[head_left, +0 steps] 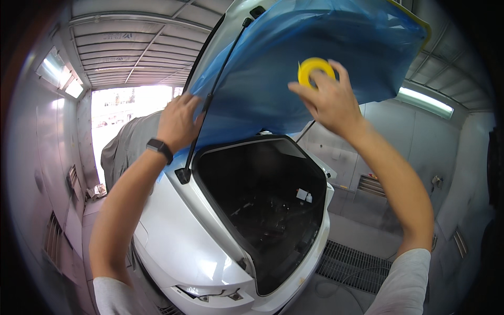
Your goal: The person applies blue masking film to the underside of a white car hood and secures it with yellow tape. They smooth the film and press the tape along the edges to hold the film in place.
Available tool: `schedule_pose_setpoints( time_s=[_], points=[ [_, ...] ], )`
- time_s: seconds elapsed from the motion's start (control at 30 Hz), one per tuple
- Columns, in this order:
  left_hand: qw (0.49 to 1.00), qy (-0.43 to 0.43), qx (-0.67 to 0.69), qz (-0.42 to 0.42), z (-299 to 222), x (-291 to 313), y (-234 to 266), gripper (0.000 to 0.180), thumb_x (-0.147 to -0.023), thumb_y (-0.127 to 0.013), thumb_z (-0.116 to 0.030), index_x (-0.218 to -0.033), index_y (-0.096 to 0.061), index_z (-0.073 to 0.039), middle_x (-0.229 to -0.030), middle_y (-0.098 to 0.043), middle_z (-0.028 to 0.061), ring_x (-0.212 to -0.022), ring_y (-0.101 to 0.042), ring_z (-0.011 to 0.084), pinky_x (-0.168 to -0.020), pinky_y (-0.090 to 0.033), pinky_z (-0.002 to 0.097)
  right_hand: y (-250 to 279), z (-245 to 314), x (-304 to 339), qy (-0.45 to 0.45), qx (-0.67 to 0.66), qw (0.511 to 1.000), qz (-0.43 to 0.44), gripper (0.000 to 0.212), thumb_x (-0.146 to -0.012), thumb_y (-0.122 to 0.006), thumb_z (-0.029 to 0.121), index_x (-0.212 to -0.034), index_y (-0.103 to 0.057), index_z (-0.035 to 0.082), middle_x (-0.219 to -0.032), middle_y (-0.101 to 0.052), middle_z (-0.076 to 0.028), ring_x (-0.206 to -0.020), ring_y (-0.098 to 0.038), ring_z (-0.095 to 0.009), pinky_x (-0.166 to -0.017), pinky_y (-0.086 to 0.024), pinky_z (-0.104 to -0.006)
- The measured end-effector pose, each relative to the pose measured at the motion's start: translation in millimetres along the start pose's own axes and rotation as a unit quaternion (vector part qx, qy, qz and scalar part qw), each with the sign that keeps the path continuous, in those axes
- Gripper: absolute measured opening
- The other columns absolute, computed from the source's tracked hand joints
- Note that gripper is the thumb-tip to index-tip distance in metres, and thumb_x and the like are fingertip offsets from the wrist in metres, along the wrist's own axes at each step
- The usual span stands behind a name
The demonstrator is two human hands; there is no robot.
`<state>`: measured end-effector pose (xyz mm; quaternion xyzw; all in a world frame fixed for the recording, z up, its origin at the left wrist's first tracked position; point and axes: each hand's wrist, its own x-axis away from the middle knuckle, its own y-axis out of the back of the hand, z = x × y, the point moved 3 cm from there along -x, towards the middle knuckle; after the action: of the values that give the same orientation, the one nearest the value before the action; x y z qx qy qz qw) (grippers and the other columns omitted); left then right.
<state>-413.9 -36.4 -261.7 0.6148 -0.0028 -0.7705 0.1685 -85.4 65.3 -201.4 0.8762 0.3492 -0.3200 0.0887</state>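
Overhead, translucent blue masking film (257, 79) covers the inner side of a raised car tailgate. My right hand (333, 102) holds a roll of yellow tape (304, 76) in front of the film, with fingers through and around its ring. My left hand (178, 123), with a dark watch (160, 149) at the wrist, reaches up to the film's left edge beside the black gas strut (223, 73). Its fingers are stretched out and seem to rest on the film; the fingertips are partly blurred.
Below the tailgate is the dark, open boot (262, 210) of a white car (194, 241), with small white items (303, 195) inside. A grey cover (131, 142) drapes the car farther forward. Metal-panelled walls, lit lamps (425, 102) and a floor grate (357, 265) surround it.
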Motion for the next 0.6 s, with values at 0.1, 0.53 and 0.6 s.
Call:
schedule_pose_setpoints(
  time_s=[0.1,0.53,0.6],
  points=[
    [0.995,-0.016,-0.042,-0.093,12,-53,-16,0.037,-0.087,-0.073,-0.014,-0.123,-0.064,-0.008,-0.120,-0.060,0.0104,-0.116,-0.057,0.0310,-0.102,-0.048,0.0437,-44,-32,-66,0.003,0.124,0.990,-0.061,0.035,-0.095,-0.069,0.020,-0.130,-0.068,0.024,-0.118,-0.066,-0.016,-0.112,-0.067,-0.030,-0.110,-0.039,-0.0541],
    [0.970,-0.099,0.009,-0.223,51,-131,-43,0.025,-0.089,-0.072,-0.019,-0.112,-0.068,-0.011,-0.119,-0.059,0.0103,-0.116,-0.056,0.0294,-0.100,-0.049,0.0440,-84,-103,-216,0.041,0.185,0.981,-0.049,0.009,-0.076,-0.070,0.027,-0.075,-0.076,0.020,-0.104,-0.065,-0.012,-0.111,-0.061,-0.029,-0.099,-0.036,-0.0523],
    [0.966,-0.140,-0.002,-0.218,57,-124,-43,0.022,-0.090,-0.072,-0.018,-0.110,-0.070,-0.011,-0.121,-0.059,0.0104,-0.116,-0.056,0.0297,-0.100,-0.049,0.0441,-79,-104,-217,0.045,0.175,0.982,-0.049,0.007,-0.075,-0.071,0.025,-0.075,-0.076,0.020,-0.104,-0.066,-0.012,-0.110,-0.060,-0.029,-0.097,-0.035,-0.0515]
  ],
)
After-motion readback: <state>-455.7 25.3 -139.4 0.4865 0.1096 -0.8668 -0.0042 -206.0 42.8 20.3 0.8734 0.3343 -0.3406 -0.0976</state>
